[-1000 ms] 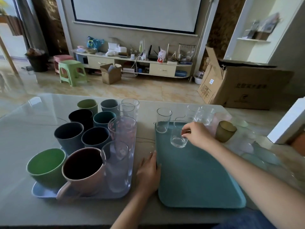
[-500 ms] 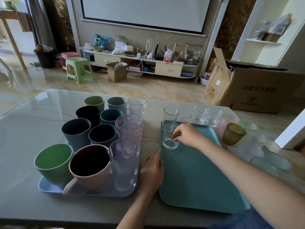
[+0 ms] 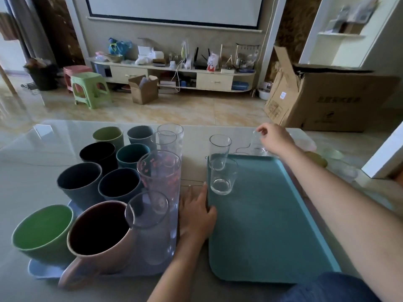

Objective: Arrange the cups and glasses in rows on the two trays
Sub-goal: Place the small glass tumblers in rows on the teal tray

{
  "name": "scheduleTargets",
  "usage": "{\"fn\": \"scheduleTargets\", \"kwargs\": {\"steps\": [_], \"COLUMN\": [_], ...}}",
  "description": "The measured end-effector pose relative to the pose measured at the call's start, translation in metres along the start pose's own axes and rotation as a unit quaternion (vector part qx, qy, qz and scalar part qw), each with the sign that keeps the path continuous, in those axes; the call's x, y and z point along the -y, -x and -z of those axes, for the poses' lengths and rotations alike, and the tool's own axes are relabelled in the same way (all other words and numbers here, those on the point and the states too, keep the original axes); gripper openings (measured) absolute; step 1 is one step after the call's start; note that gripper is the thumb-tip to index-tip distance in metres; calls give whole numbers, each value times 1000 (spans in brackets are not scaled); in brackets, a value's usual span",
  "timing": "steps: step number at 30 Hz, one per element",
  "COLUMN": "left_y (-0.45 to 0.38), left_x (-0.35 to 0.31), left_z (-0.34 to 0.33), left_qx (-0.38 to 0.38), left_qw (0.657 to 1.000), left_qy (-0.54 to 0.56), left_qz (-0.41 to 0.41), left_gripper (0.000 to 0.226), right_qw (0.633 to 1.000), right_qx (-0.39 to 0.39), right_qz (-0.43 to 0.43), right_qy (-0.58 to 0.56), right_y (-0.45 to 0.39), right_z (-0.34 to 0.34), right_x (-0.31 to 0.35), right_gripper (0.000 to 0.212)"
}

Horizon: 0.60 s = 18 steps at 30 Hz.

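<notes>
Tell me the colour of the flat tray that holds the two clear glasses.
The flat rectangular plastic tray is teal, a blue-green; the head view shows it best.

- You are in a home, in the living room, sitting at a glossy table (image 3: 32, 171).
- Across the tiled floor from the table stands a low TV cabinet (image 3: 174, 76), full of small household things and cables.
- Above the cabinet hangs a white projection screen (image 3: 174, 9).
- To the left of the cabinet stand plastic stools (image 3: 89, 88), green and pink.
- To the right of the cabinet lies a big cardboard box (image 3: 331, 99).
</notes>
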<state>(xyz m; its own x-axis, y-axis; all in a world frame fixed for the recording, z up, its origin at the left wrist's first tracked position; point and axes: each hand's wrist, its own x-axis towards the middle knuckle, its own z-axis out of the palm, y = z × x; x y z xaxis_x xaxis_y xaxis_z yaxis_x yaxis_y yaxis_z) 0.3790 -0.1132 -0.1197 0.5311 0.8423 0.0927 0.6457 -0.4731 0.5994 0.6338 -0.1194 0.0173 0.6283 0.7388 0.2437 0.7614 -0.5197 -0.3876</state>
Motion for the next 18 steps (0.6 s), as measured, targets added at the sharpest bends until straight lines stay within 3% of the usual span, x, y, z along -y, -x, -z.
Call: {"fn": "scheduleTargets", "kwargs": {"steps": [3,5,9,11,18], "left_y": [-2,-4,-5,-4,-1], "left_x": [1,2,3,2,-2], "left_z": [0,-3,-5,-3,2], "left_qx": [19,17,16,17,29], "left_qw": [1000,1000,1000,1000,999], "left_qy": [-12,-20,-16,-15,-19], "left_qz": [-14,-14,-11,-12,-17], "left_gripper": [72,74,75,75,77], "right_qw": [986,980,989,991,998], "right_qx": [67,86,9,-6,-22], "right_qz": [-7,-26,-81,-120,-59], "right_qy": [150,180,126,61,4], "right_y": [-27,-37,-52,-53,-21], "right_z": [-25,-41,-58,-58,-24], "right_x": [-13,-18,-16,-13,-9], "right_gripper": [41,41,20,25,12]}}
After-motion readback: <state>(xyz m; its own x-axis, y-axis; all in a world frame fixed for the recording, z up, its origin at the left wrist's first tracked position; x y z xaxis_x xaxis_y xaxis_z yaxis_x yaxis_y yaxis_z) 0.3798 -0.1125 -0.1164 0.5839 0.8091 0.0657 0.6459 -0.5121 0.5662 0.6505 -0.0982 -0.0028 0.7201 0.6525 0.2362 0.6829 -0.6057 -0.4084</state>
